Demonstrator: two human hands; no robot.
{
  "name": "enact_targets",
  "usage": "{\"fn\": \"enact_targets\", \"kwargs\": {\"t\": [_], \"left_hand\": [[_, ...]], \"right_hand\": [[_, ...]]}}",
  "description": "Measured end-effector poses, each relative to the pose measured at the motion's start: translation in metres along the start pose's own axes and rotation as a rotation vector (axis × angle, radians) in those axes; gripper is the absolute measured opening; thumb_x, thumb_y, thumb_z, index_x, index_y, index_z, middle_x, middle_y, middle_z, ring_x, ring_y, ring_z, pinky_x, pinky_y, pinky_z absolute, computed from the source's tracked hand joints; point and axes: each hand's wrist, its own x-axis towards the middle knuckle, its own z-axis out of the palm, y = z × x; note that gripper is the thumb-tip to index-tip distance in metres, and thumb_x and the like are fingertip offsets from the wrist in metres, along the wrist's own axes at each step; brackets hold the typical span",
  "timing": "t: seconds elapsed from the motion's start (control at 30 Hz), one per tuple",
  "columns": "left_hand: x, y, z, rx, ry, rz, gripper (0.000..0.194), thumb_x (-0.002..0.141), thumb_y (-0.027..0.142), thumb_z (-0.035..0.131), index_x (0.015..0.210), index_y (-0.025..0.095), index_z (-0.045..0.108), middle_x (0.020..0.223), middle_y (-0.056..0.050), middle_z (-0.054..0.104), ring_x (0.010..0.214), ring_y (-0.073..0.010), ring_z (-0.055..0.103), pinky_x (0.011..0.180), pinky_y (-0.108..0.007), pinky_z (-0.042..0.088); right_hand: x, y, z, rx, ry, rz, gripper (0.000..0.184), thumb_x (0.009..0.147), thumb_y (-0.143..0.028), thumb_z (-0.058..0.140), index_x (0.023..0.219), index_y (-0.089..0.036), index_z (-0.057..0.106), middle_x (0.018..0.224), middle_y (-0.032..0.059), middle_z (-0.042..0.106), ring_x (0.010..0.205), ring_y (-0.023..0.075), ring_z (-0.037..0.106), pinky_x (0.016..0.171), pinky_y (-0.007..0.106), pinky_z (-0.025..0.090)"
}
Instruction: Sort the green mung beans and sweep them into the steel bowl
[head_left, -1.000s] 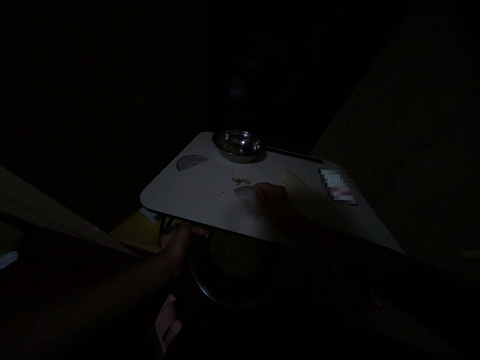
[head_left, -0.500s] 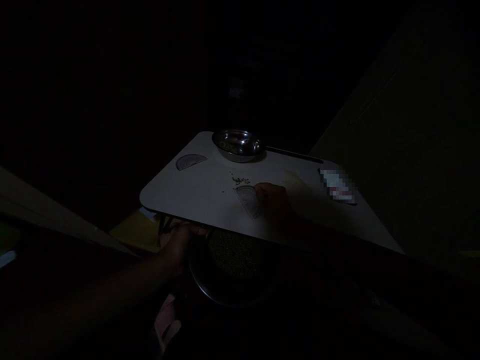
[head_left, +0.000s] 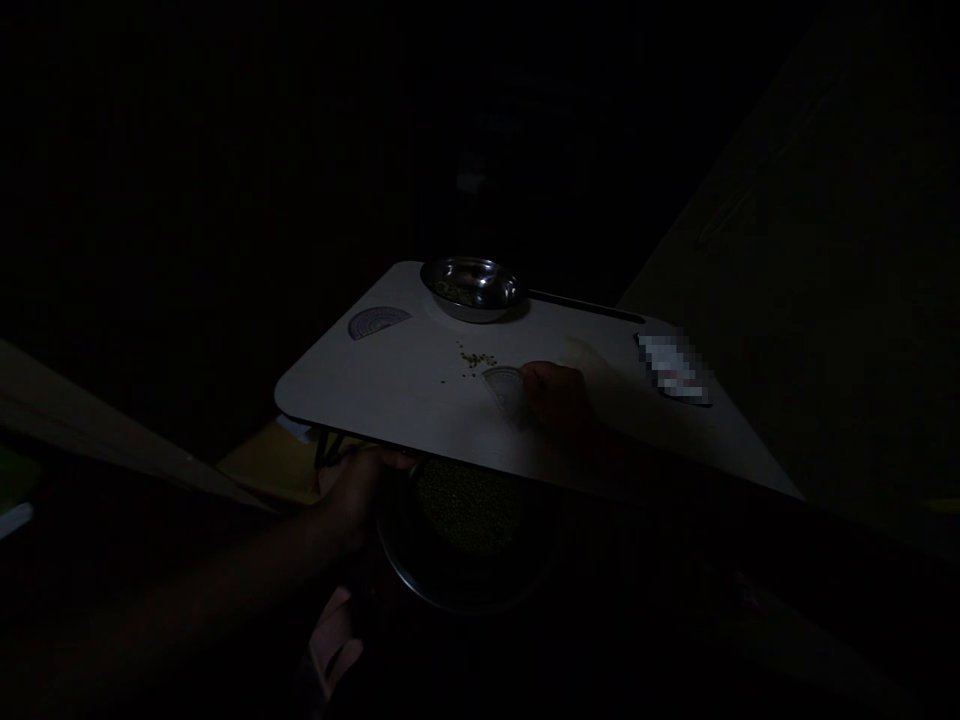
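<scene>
In dim light, my right hand (head_left: 556,395) is closed on a clear protractor (head_left: 506,392), tilted over the white table (head_left: 390,400). Just beyond it lies a small scatter of green beans (head_left: 476,358) on the tabletop. Below the table's near edge, my left hand (head_left: 367,480) grips the rim of a large metal bowl (head_left: 409,580). Many green beans (head_left: 469,510) fill the middle of that bowl. Part of the bowl is hidden under the table edge and in shadow.
A shiny steel bowl (head_left: 480,310) with some contents stands at the table's far edge. A second protractor (head_left: 377,322) lies at the left. A blurred-out flat item (head_left: 675,368) rests at the right. A wooden ledge (head_left: 112,420) runs along the left side.
My right hand has moved slightly right with the protractor, away from the scattered beans. My left hand stays at the large bowl. The view has shifted a little.
</scene>
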Motion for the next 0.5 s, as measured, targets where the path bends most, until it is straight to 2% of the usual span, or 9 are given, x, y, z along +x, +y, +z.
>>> {"fn": "enact_targets", "kwargs": {"t": [0.27, 0.37, 0.5], "left_hand": [[-0.0037, 0.0023, 0.0011, 0.026, 0.020, 0.011, 0.021, 0.044, 0.016, 0.047, 0.062, 0.011, 0.059, 0.048, -0.005, 0.055, 0.056, -0.0225, 0.053, 0.053, -0.033, 0.039], [-0.0016, 0.0004, -0.0001, 0.007, -0.036, 0.019, 0.023, 0.045, 0.016, 0.046, 0.063, 0.010, 0.059, 0.048, -0.005, 0.055, 0.056, -0.0218, 0.053, 0.053, -0.032, 0.039], [0.0004, -0.0014, -0.0019, -0.020, -0.080, -0.004, 0.022, 0.046, 0.016, 0.047, 0.064, 0.010, 0.058, 0.049, -0.005, 0.055, 0.054, -0.0203, 0.053, 0.051, -0.031, 0.038]], "right_hand": [[0.0051, -0.0001, 0.0042, 0.048, -0.040, -0.057, 0.030, 0.073, -0.027, 0.026, 0.058, -0.017, 0.050, 0.054, 0.0004, 0.049, 0.050, 0.0092, 0.041, 0.050, 0.021, 0.027], [0.0029, -0.0013, 0.0041, 0.076, -0.062, -0.087, 0.030, 0.073, -0.028, 0.026, 0.061, -0.017, 0.052, 0.057, 0.0007, 0.051, 0.053, 0.0094, 0.043, 0.050, 0.021, 0.027], [0.0022, -0.0011, 0.0059, 0.064, -0.018, -0.084, 0.030, 0.073, -0.026, 0.027, 0.059, -0.016, 0.052, 0.057, 0.0008, 0.051, 0.054, 0.0094, 0.044, 0.051, 0.021, 0.027]]}}
